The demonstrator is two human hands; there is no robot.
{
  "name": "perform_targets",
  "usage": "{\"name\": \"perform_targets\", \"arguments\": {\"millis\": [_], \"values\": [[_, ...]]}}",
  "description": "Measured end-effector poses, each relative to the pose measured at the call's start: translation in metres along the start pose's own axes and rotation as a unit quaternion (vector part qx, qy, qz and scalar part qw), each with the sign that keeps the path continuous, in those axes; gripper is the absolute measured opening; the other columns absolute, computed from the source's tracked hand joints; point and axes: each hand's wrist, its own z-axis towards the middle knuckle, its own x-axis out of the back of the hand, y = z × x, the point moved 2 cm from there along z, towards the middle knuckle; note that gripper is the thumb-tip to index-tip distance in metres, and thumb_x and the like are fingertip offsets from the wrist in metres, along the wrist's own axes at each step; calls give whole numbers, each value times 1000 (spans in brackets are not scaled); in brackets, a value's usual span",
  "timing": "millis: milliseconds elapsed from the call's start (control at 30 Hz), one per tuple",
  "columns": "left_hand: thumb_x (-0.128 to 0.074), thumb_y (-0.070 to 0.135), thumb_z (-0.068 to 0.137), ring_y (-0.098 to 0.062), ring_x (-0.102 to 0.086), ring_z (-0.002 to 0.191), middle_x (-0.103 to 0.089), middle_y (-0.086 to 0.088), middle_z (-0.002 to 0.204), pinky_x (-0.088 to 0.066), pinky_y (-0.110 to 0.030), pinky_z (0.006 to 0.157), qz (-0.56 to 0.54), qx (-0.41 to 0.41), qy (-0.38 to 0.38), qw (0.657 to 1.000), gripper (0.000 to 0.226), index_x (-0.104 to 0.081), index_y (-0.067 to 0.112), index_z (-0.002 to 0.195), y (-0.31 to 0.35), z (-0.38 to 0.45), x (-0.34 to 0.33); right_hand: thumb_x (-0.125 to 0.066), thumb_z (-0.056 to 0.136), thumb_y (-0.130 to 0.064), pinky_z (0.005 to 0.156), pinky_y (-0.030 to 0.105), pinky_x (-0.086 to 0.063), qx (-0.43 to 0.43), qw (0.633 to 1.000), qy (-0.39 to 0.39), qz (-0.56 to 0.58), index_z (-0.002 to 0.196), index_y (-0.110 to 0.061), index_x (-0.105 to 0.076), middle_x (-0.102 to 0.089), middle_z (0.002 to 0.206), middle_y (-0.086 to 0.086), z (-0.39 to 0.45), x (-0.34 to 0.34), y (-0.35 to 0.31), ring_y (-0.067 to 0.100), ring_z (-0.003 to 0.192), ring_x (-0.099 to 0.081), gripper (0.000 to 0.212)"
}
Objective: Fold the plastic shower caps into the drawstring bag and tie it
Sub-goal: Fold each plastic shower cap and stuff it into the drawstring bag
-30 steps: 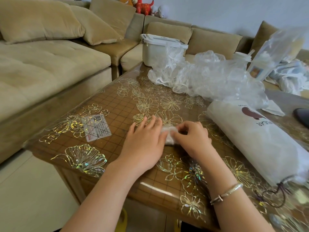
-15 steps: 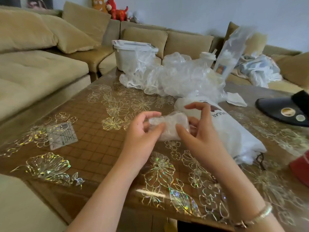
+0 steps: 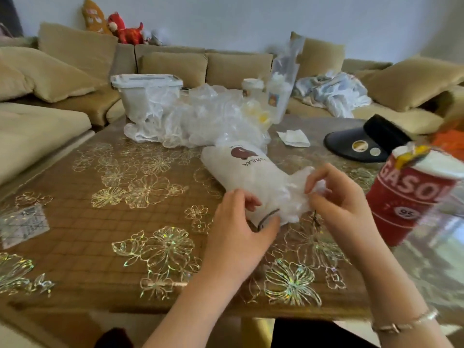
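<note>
head view shows your left hand (image 3: 241, 222) pinching the rim of the drawstring bag (image 3: 247, 172) at its near mouth, thumb under the dark cord edge, while your right hand (image 3: 336, 197) has its fingers curled round a crumpled, folded shower cap (image 3: 296, 197) that sits right at that mouth, seemingly half in. to do this step well, hold the mouth open with the left hand and lift the rim slightly, so the cap slides along the inside rather than bunching at the hem. squeeze the air out of the plastic as you push, or it will likely spring back out. the bag lies on its side on the tabletop (image 3: 105, 222), printed face up, and already looks fairly full. beyond it, the pile of loose caps (image 3: 190, 121) waits near the far edge, so leave room before you pull the cord.
</note>
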Motion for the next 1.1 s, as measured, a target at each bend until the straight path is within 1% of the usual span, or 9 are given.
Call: {"name": "perform_targets", "arguments": {"millis": [100, 267, 367, 433, 533, 600, 733, 1000, 1100], "values": [[-73, 31, 83, -3, -50, 88, -48, 12, 100, -44, -14, 73, 37, 22, 17, 999, 28, -51, 24, 100, -3, -3, -13, -50, 82, 15, 48, 21, -31, -44, 997, -53, -46, 76, -19, -57, -45, 60, 15, -6, 10, 17, 13, 53, -39, 36], [-67, 14, 90, -2, -54, 71, -59, 6, 83, -40, -7, 62, -21, 63, 89, 994, 15, -56, 23, 85, -6, 0, -11, -52, 87, 5, 51, 24, -37, -55, 985, -110, -124, 82, -33, -63, -58, 68, 2, -11, -7, 41, 8, 53, -45, 40], [-66, 15, 91, 2, -55, 74, -59, 10, 78, -40, -7, 62, -13, 29, 98, 995, 20, -54, 28, 81, -4, 0, -9, -56, 89, 2, 80, 11, -44, -10, 985, -126, -118, 104, -31, -67, -64, 100, -20, -6, -21, 38, -10, 87, -58, 37], [-66, 14, 91, -4, -56, 72, -59, 7, 75, -42, -10, 62, -10, 5, 96, 995, 20, -54, 26, 80, -6, 0, -6, -57, 90, 0, 94, -1, -30, 31, 982, -139, -127, 118, -21, -65, -55, 113, -28, -2, -30, 34, -20, 107, -47, 36], [-66, 10, 91, -8, -57, 69, -61, 5, 73, -44, -14, 61, -21, -6, 67, 998, 18, -57, 21, 79, -12, 3, -2, -51, 94, -4, 95, 6, -36, 52, 964, -187, -182, 117, -11, -63, -55, 114, -11, 2, -47, 31, -4, 107, -47, 27], [-67, 11, 90, -7, -59, 69, -63, 6, 73, -44, -13, 62, -28, -3, 43, 999, 17, -60, 21, 78, -14, 3, 1, -47, 97, -11, 94, 30, -45, 29, 941, -213, -263, 103, -8, -63, -57, 112, 2, 7, -59, 33, 14, 102, -51, 18], [-68, 13, 90, -5, -58, 67, -64, 5, 74, -43, -12, 63, -54, 7, 6, 998, 16, -63, 19, 77, -16, 0, 7, -43, 99, -15, 90, 38, -40, -30, 901, -186, -390, 104, -3, -65, -62, 112, 13, 21, -73, 32, 28, 104, -54, 26], [-67, 20, 91, -2, -58, 75, -63, 7, 86, -43, -10, 65, -36, 11, 21, 999, 6, -64, 22, 86, -23, 2, 13, -40, 98, -11, 77, 35, -51, -56, 922, -229, -308, 87, -11, -60, -63, 90, 3, 17, -73, 30, 21, 84, -61, 22], [-69, 18, 90, 4, -60, 85, -58, 7, 100, -45, -6, 70, -59, 14, 20, 998, 5, -64, 18, 91, -19, 4, 7, -36, 98, -3, 61, 11, -39, -71, 925, -245, -281, 110, -9, -60, -56, 96, -6, 6, -55, 25, 1, 76, -51, 27]]}}
